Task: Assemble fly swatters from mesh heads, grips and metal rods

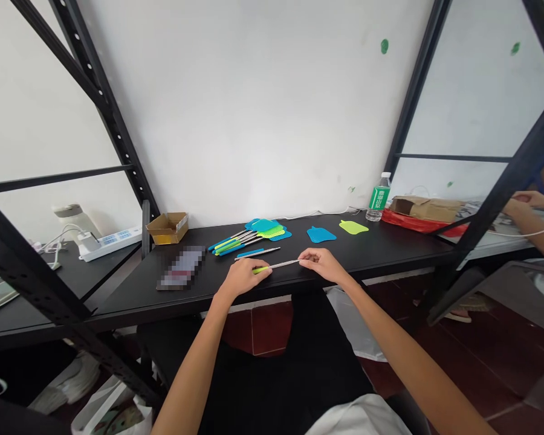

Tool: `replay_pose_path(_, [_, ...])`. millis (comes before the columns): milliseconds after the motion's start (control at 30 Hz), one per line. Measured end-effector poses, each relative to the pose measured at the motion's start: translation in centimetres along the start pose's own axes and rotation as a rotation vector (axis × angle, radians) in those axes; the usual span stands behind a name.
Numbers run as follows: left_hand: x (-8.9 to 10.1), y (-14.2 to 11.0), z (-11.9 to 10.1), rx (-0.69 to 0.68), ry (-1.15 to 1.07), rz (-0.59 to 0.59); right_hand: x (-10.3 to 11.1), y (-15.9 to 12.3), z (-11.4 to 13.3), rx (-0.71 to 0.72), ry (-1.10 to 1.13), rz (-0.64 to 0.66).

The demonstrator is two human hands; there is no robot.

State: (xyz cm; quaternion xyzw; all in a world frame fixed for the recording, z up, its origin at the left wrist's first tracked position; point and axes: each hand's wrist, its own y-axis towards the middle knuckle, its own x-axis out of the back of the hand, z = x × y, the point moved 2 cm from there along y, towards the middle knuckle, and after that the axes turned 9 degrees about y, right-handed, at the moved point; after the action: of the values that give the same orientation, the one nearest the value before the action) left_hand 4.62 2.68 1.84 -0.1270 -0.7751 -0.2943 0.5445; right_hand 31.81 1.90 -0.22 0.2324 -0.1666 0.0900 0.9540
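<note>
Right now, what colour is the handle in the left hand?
The handle is yellow-green; the head view, the only one, shows it.

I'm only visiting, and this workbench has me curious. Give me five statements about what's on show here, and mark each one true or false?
1. The left hand holds a yellow-green handle. True.
2. The right hand is gripping the bottle. False: its fingers are at the end of a thin rod.
3. The bottle stands upright. True.
4. The cardboard box is closed. False: its top is open.
5. The lone blue piece lies left of the lone yellow-green piece. True.
</note>
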Motion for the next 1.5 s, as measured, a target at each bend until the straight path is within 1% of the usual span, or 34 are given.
replay_pose_path(133, [0.0,0.0,0.1,-0.009,-0.001,-0.007,-0.1,-0.1,-0.1,0.000,0.021,0.016])
replay_pose_path(200, [-0.1,0.0,0.1,-0.007,0.002,-0.009,0.4,0.2,-0.6,0.003,0.039,0.019])
replay_pose_path(233, [-0.1,0.0,0.2,-0.002,0.006,-0.009,1.0,0.5,-0.9,0.008,0.029,0.004])
replay_pose_path(300, [-0.1,0.0,0.2,0.008,0.012,-0.005,3.0,1.3,-1.9,0.006,-0.067,-0.068])
replay_pose_path(333, [-0.1,0.0,0.2,0.010,0.013,-0.003,4.3,1.8,-2.5,-0.005,-0.169,-0.117])
replay_pose_path(367, [-0.1,0.0,0.2,0.009,0.012,-0.001,5.9,2.4,-3.2,-0.031,-0.296,-0.194])
replay_pose_path(400, [-0.1,0.0,0.2,0.006,0.009,-0.001,7.6,2.9,-3.9,-0.087,-0.434,-0.260])
replay_pose_path(433, [0.0,0.0,0.1,0.001,0.006,0.000,9.3,3.4,-4.7,-0.175,-0.584,-0.297])
replay_pose_path(467, [0.0,0.1,0.1,-0.002,0.002,0.000,10.8,3.8,-5.4,-0.272,-0.733,-0.299])
replay_pose_path(533, [0.0,0.1,0.1,-0.001,-0.003,-0.003,13.1,4.3,-6.4,-0.347,-0.805,-0.295])
replay_pose_path(600, [-0.1,0.1,0.2,0.008,-0.001,-0.001,14.2,4.3,-7.1,-0.405,-0.841,-0.272])
replay_pose_path(667, [-0.2,0.1,0.2,0.009,0.008,-0.001,14.2,3.8,-7.3,-0.432,-0.866,-0.246])
replay_pose_path(767, [-0.2,0.1,0.3,0.004,0.017,-0.007,13.1,2.0,-6.8,-0.414,-0.925,-0.232])
replay_pose_path(833, [-0.2,0.1,0.3,0.009,0.019,-0.009,12.1,0.5,-6.2,-0.333,-1.011,-0.209])
replay_pose_path(900, [-0.2,0.1,0.2,0.016,0.017,-0.007,11.3,-1.1,-5.7,-0.255,-1.039,-0.219])
replay_pose_path(1033, [-0.1,-0.1,0.1,0.010,0.007,-0.011,10.6,-3.0,-4.9,-0.203,-1.065,-0.414])
replay_pose_path(1067, [-0.1,-0.1,0.1,0.009,0.007,-0.015,10.5,-3.2,-4.8,-0.205,-1.060,-0.423])
replay_pose_path(1167, [-0.2,-0.2,0.2,0.006,0.015,-0.025,10.0,-3.9,-4.4,-0.203,-1.008,-0.301])
replay_pose_path(1233, [-0.3,-0.2,0.2,0.004,0.019,-0.028,9.8,-4.8,-3.9,-0.182,-1.001,-0.267])
replay_pose_path(1267, [-0.3,-0.2,0.3,0.002,0.018,-0.029,9.8,-5.4,-3.6,-0.162,-0.996,-0.248])
replay_pose_path(1400, [-0.4,-0.1,0.4,-0.009,0.010,-0.035,9.7,-7.9,-2.5,-0.036,-0.895,-0.103])
replay_pose_path(1500, [-0.5,-0.1,0.4,-0.007,0.010,-0.045,9.5,-8.9,-1.9,0.045,-0.816,-0.024])
